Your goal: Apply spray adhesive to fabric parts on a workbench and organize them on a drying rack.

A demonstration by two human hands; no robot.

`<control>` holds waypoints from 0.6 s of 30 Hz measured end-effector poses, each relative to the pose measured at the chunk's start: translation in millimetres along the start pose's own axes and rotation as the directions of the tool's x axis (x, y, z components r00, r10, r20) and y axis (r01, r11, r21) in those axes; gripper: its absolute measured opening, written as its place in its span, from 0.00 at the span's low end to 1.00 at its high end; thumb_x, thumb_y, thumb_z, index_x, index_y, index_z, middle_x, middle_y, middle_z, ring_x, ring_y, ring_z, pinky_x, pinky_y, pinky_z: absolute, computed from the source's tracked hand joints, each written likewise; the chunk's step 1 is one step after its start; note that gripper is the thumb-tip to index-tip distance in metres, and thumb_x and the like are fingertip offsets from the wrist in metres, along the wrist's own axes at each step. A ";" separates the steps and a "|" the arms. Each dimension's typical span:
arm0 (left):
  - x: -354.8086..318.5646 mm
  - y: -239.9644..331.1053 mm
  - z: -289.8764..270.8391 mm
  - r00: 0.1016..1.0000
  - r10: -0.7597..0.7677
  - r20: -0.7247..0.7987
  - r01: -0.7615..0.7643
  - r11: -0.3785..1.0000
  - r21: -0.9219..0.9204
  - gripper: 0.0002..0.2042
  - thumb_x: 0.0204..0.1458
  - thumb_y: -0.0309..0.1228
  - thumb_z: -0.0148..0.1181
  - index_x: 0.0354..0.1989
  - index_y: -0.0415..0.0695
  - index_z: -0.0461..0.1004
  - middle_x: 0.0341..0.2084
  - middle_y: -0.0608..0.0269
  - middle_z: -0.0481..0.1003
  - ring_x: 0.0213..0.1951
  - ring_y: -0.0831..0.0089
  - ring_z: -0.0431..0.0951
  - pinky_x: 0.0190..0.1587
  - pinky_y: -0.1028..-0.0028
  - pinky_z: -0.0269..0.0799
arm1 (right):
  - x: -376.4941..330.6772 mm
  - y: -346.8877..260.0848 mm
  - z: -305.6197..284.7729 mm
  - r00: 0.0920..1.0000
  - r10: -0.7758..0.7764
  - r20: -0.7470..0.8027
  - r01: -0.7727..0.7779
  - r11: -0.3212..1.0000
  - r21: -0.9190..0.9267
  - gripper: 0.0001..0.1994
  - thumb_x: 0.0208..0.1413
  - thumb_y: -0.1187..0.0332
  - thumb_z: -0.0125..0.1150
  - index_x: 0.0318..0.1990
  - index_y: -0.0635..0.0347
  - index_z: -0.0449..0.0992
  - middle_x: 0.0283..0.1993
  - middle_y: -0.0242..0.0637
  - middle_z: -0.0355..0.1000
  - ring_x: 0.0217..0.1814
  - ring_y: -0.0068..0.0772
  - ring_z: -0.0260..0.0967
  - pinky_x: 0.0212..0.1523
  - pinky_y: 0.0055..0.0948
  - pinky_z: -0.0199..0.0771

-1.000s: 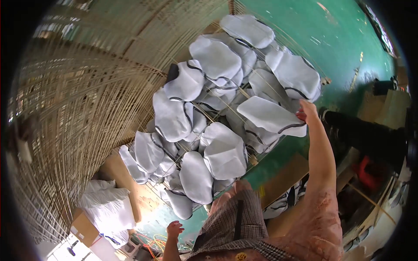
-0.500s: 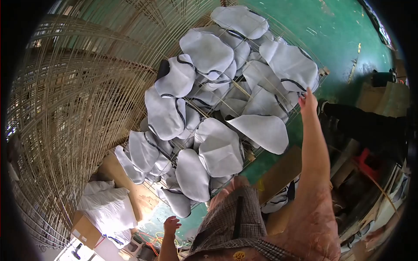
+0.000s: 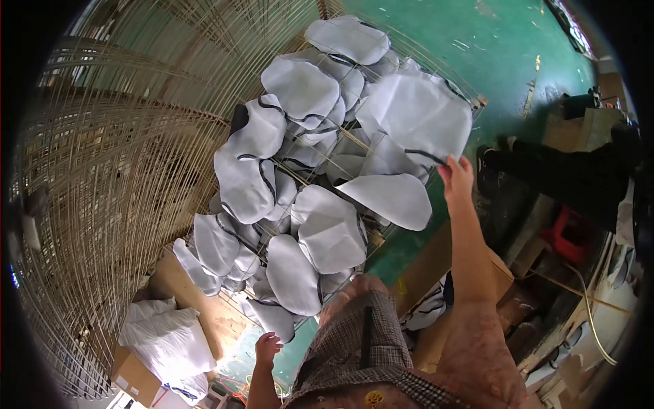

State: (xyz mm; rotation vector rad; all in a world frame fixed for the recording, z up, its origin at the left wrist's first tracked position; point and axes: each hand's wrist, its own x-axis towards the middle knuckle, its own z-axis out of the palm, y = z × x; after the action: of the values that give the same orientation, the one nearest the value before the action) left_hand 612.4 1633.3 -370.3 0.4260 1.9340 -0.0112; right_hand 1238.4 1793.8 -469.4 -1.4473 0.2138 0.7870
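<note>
On the flat wire-grid rack (image 3: 381,153) at the middle of the head view, the pale grey, dark-edged fabric pieces (image 3: 300,88) are lying spread in overlapping rows, covering most of its surface from the far end to the near end. The right hand (image 3: 458,178) is reaching to the rack's right edge, its fingertips (image 3: 446,170) touching the lower hem of a large grey fabric piece (image 3: 417,123) there; whether the fingers are pinching the cloth or only resting on it cannot be told from this angle. A leaf-shaped grey piece (image 3: 392,198) is lying just beside that hand, toward the rack's centre. The left hand (image 3: 267,346) is hanging below the near end of the rack, fingers loosely spread, holding nothing and touching nothing.

As a judgement, the laying-out appears well advanced: the rack is nearly full, with only bare wire showing at its left side and along the right margin, and the piece at the right edge seems to be the one in hand.

Left of the rack, a stack of curved wire racks (image 3: 102,204) is standing. Below the rack's near left corner, a heap of white cloth (image 3: 167,341) is resting on a cardboard box (image 3: 133,375). Right of the rack, another person's dark-clothed legs (image 3: 565,177) are showing on the green floor (image 3: 504,54).
</note>
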 end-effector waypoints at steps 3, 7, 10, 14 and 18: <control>-3.2 -9.7 -10.8 0.999 0.038 0.002 -0.038 0.999 -0.006 0.15 0.44 0.26 0.53 0.42 0.38 0.67 0.25 0.60 0.73 0.22 0.73 0.74 0.22 0.80 0.67 | -20.6 37.5 -38.0 0.982 0.058 -0.178 -0.118 0.931 -0.347 0.38 0.40 0.60 0.65 0.57 0.63 0.52 0.45 0.41 0.64 0.42 0.32 0.65 0.37 0.33 0.68; -6.7 -20.3 -17.2 0.999 0.016 0.032 -0.016 1.000 -0.025 0.16 0.44 0.27 0.52 0.43 0.37 0.66 0.26 0.60 0.73 0.22 0.73 0.74 0.23 0.80 0.67 | -77.4 82.3 -72.4 0.929 0.336 -0.153 -0.367 0.796 -0.481 0.38 0.36 0.64 0.66 0.57 0.62 0.56 0.49 0.43 0.62 0.47 0.35 0.63 0.38 0.37 0.69; -1.7 -28.7 -24.2 0.996 0.031 0.079 -0.032 0.999 0.009 0.15 0.44 0.27 0.53 0.43 0.38 0.65 0.27 0.59 0.73 0.23 0.71 0.75 0.24 0.79 0.68 | -116.0 77.0 -60.0 0.933 0.361 -0.007 -0.349 0.895 -0.278 0.27 0.36 0.76 0.59 0.51 0.64 0.62 0.42 0.40 0.66 0.35 0.28 0.66 0.26 0.23 0.68; 1.2 -50.6 -47.2 0.981 0.158 0.115 -0.153 0.987 -0.052 0.16 0.44 0.27 0.54 0.42 0.38 0.66 0.26 0.59 0.73 0.23 0.70 0.75 0.24 0.79 0.68 | -192.9 23.7 10.6 0.937 0.218 0.273 -0.227 0.974 0.002 0.22 0.40 0.79 0.54 0.48 0.62 0.63 0.28 0.31 0.64 0.26 0.21 0.60 0.17 0.19 0.54; 7.5 -72.2 -64.2 0.984 0.156 0.083 -0.155 0.988 -0.025 0.15 0.43 0.28 0.54 0.42 0.38 0.66 0.26 0.59 0.73 0.22 0.70 0.75 0.24 0.79 0.68 | -237.9 -22.5 68.7 0.906 0.059 0.419 -0.125 0.983 0.132 0.21 0.41 0.77 0.56 0.47 0.58 0.64 0.28 0.27 0.63 0.25 0.17 0.59 0.19 0.17 0.56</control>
State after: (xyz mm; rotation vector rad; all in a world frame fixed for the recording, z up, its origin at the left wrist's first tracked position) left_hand 531.0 1581.1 -365.2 0.5546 1.8118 0.0893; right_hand 1054.3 1776.5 -303.2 -1.0979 0.0164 1.1117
